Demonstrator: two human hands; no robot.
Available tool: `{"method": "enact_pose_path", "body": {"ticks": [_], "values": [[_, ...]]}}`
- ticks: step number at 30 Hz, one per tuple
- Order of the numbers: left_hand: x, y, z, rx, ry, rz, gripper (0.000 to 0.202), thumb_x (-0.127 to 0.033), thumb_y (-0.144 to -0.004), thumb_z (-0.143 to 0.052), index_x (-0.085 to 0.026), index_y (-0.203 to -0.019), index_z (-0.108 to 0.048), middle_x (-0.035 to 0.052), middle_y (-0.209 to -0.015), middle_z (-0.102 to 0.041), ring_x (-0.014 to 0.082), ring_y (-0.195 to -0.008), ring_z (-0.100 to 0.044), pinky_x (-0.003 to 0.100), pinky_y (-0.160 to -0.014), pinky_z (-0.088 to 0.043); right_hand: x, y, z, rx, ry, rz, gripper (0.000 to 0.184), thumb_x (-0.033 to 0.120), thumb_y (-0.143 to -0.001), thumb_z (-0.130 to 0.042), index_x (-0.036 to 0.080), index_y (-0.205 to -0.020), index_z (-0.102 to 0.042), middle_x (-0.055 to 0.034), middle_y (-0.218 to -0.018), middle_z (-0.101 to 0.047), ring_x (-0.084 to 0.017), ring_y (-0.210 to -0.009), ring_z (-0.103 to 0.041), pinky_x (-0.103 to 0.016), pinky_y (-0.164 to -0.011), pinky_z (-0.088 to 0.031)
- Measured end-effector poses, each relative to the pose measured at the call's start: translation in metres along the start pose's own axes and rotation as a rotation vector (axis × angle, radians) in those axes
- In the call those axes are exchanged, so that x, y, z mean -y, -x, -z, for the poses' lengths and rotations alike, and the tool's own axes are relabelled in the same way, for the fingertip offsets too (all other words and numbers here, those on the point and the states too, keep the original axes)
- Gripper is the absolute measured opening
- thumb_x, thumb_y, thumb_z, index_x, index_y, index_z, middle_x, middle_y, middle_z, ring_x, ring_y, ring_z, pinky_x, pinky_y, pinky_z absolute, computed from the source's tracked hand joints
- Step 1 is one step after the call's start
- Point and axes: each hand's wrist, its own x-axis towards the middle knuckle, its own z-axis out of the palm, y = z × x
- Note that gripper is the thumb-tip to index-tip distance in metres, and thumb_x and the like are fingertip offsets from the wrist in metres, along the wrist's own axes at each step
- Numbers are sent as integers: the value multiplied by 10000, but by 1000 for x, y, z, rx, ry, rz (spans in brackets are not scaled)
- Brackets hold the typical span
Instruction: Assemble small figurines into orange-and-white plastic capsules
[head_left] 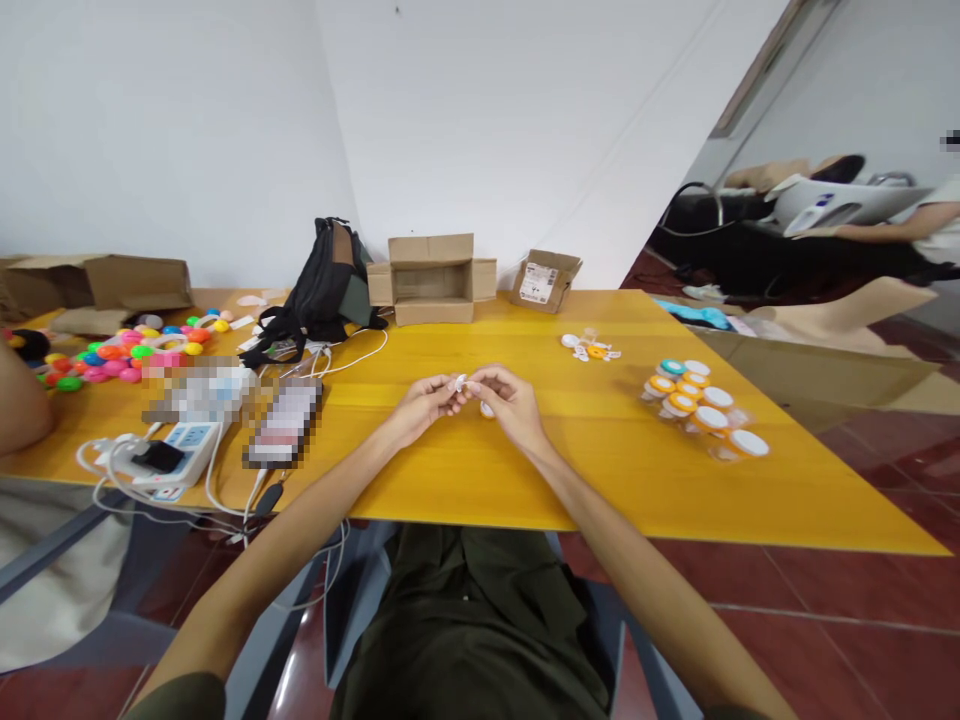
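Your left hand (420, 407) and right hand (516, 404) meet above the counter (450, 485); the fingers of both pinch a small white piece (460, 383) between them. A round white-topped item (487, 410), partly hidden, sits just below your right fingers. Loose white and orange parts (597, 351) lie beyond them, to the right. Lidded containers (718, 399) stand farther right; a phone (289, 422) lies left of your fingers.

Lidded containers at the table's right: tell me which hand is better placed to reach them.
Right, probably: the right hand is nearer the lidded containers, while the left hand sits farther off. Both hands are at a small white piece, though.
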Motion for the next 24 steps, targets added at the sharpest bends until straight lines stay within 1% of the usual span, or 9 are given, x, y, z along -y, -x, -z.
{"method": "enact_pose_path", "body": {"ticks": [3, 6, 9, 12, 16, 20, 24], "values": [[0, 1, -3, -4, 14, 8, 306, -346, -695, -908, -129, -715, -695, 3, -663, -633, 76, -596, -535, 212, -600, -416, 1, 0, -1, 40, -11, -11, 293, 526, -776, -770, 241, -778, -702, -2, -718, -680, -162, -646, -612, -290, -570, -476], [-1, 2, -4, 12, 9, 15, 330, -364, -698, -905, -137, -708, -666, -7, -652, -613, 76, -591, -529, 211, -595, -410, 2, 1, -1, 61, 48, 57, 235, 475, -803, -762, 247, -769, -716, -7, -747, -686, -171, -701, -623, -327, -684, -519], [1, 3, -5, 34, -42, 3, 350, -407, -755, -861, -151, -714, -626, -9, -658, -600, 86, -595, -532, 221, -596, -413, 2, 3, -2, 24, 126, 123, 194, 441, -841, -733, 260, -771, -734, -24, -812, -675, -188, -791, -643, -351, -763, -539], [5, 3, -7, 51, -126, -21, 381, -478, -817, -795, -168, -741, -588, -15, -650, -584, 98, -584, -531, 235, -586, -415, 1, 4, -1, -25, 182, 134, 197, 444, -849, -716, 262, -776, -737, -35, -861, -641, -197, -827, -644, -354, -758, -556], [9, 3, -8, 65, -215, -77, 438, -579, -830, -740, -184, -771, -562, -28, -633, -562, 105, -567, -510, 242, -576, -414, 0, 4, -1, -38, 193, 105, 218, 462, -843, -703, 250, -796, -712, -56, -942, -678, -208, -869, -652, -349, -748, -557], [10, 2, -8, 82, -265, -129, 497, -654, -794, -732, -191, -763, -553, -33, -617, -547, 108, -556, -489, 247, -572, -415, 0, 5, 0, 5, 177, 26, 241, 487, -851, -666, 248, -820, -680, -31, -811, -708, -197, -766, -647, -324, -674, -529], [8, 1, -8, 87, -296, -171, 538, -703, -770, -717, -196, -733, -540, -33, -603, -537, 110, -544, -476, 253, -567, -410, -1, 4, 1, -13, 152, 6, 249, 493, -826, -682, 245, -818, -680, -24, -786, -722, -189, -716, -646, -319, -646, -517]]}}
